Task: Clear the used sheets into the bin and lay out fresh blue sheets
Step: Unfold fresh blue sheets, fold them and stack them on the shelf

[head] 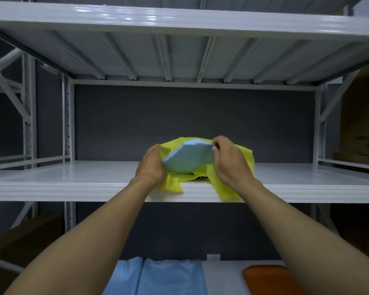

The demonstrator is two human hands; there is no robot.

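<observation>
A folded stack of light blue sheets is tilted up out of a yellow bag that lies on the middle white shelf. My right hand pinches the stack's upper right corner. My left hand holds the bag's left edge against the stack's lower left side. The bag's yellow handles hang over the shelf's front edge. The lower part of the stack is hidden inside the bag.
A white shelf overhangs just above. On the surface below lie spread blue sheets and an orange pad. Cardboard boxes stand at the right, white rack uprights at the left.
</observation>
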